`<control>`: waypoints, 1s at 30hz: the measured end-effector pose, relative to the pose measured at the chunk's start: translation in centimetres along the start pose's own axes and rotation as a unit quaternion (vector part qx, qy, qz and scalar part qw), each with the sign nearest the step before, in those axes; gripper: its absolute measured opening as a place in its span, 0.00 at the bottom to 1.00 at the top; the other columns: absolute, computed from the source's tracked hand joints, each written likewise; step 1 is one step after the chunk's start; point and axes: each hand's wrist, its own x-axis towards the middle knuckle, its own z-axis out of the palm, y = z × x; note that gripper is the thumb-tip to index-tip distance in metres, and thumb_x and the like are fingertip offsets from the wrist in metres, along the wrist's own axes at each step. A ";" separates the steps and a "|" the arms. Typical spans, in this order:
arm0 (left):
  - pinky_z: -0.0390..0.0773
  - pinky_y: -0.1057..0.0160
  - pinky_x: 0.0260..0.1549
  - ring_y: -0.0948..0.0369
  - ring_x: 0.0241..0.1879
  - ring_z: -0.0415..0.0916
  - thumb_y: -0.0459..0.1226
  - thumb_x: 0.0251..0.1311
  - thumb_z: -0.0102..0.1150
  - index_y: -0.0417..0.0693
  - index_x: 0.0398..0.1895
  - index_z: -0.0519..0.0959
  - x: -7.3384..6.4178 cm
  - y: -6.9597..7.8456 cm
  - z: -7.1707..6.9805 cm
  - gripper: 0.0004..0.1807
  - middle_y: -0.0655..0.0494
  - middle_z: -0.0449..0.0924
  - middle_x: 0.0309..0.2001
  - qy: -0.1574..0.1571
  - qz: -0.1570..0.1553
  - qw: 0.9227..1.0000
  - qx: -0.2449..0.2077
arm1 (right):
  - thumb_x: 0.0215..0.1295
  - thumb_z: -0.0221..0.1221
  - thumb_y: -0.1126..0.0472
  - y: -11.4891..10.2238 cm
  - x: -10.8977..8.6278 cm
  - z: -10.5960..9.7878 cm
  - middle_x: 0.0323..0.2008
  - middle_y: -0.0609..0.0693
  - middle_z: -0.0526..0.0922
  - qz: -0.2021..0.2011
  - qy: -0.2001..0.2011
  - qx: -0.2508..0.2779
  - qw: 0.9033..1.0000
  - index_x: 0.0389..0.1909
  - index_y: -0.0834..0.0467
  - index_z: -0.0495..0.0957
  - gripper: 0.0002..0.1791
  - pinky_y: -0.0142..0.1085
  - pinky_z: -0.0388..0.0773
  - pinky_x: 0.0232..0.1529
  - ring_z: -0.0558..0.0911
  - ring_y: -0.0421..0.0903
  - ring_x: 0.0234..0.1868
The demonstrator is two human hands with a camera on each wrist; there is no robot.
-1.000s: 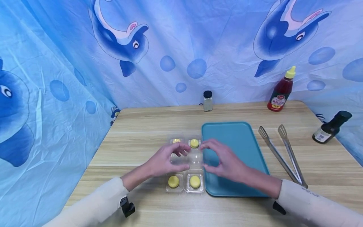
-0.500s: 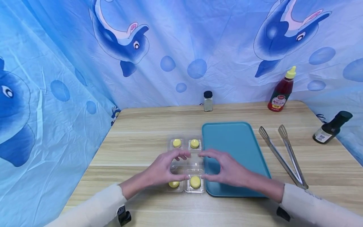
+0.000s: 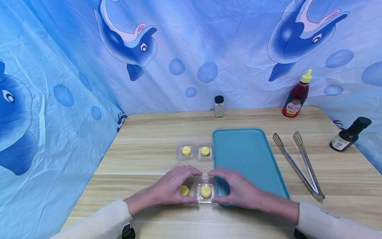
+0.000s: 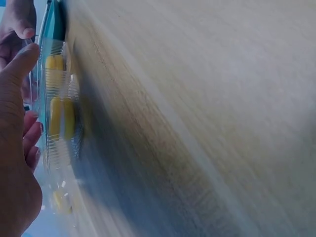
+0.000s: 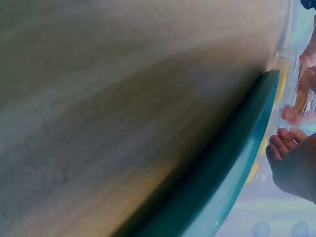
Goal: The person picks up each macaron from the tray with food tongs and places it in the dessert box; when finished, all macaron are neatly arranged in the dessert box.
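Note:
A clear plastic lid point(image 5: 307, 101) spans the gap between my two hands over the front-right clear box. My left hand point(image 3: 174, 186) grips its left side, thumb at the near corner and fingers at the far one. On the opposite side my right hand point(image 3: 238, 189) holds it the same way. Beneath the lid, a yellow macaron point(image 3: 205, 192) sits in its ribbed base. The macaron point(image 3: 184, 190) to its left is partly hidden by my left hand. Farther back, two more macarons, left point(image 3: 186, 150) and right point(image 3: 205, 151), sit in clear boxes.
A teal tray point(image 3: 243, 146) lies right of the boxes, with my right hand over its near-left part. Metal tongs point(image 3: 298, 162) lie beyond it. A small black-capped jar point(image 3: 219, 107), a red sauce bottle point(image 3: 293, 98) and a dark bottle point(image 3: 347, 135) stand farther off.
Both hands have moved toward the table's near edge with the clear lid, from over the middle of the boxes to the front-right box. The back boxes are now fully uncovered.

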 end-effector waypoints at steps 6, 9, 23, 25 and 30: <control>0.75 0.51 0.66 0.62 0.64 0.75 0.64 0.49 0.80 0.53 0.70 0.73 -0.1 0.0 0.0 0.49 0.63 0.79 0.65 -0.001 0.007 0.999 0.032 | 0.53 0.82 0.51 -0.1 -0.2 0.3 0.63 0.51 0.83 0.010 0.002 -0.002 1.000 0.66 0.58 0.78 0.41 0.51 0.80 0.65 0.82 0.51 0.64; 0.75 0.53 0.65 0.62 0.64 0.75 0.65 0.48 0.80 0.52 0.70 0.73 -0.2 0.0 -0.1 0.50 0.62 0.79 0.65 -0.001 0.011 0.999 0.042 | 0.52 0.83 0.52 -0.1 -0.2 0.5 0.63 0.51 0.83 0.013 0.005 -0.004 1.000 0.66 0.58 0.78 0.41 0.52 0.80 0.66 0.82 0.51 0.64; 0.74 0.55 0.67 0.63 0.65 0.74 0.68 0.50 0.76 0.55 0.71 0.73 -0.4 -0.2 -0.6 0.50 0.62 0.78 0.67 -0.017 0.007 0.997 0.069 | 0.49 0.84 0.53 -0.2 -0.3 0.9 0.62 0.50 0.83 0.012 0.016 -0.013 1.000 0.65 0.59 0.78 0.42 0.51 0.80 0.65 0.82 0.51 0.63; 0.73 0.54 0.67 0.63 0.66 0.73 0.69 0.50 0.75 0.55 0.71 0.73 -0.3 -0.1 -0.7 0.49 0.62 0.78 0.67 -0.017 0.009 0.997 0.070 | 0.49 0.84 0.53 -0.2 -0.3 1.0 0.62 0.50 0.83 0.012 0.017 -0.011 1.000 0.65 0.59 0.78 0.42 0.51 0.81 0.65 0.82 0.50 0.63; 0.72 0.53 0.68 0.62 0.67 0.73 0.70 0.54 0.70 0.54 0.72 0.73 -0.2 0.1 -0.8 0.48 0.63 0.78 0.68 -0.022 0.009 0.997 0.072 | 0.49 0.84 0.53 -0.4 -0.3 1.0 0.61 0.49 0.83 0.013 0.016 -0.004 1.000 0.65 0.59 0.78 0.42 0.50 0.81 0.64 0.82 0.49 0.62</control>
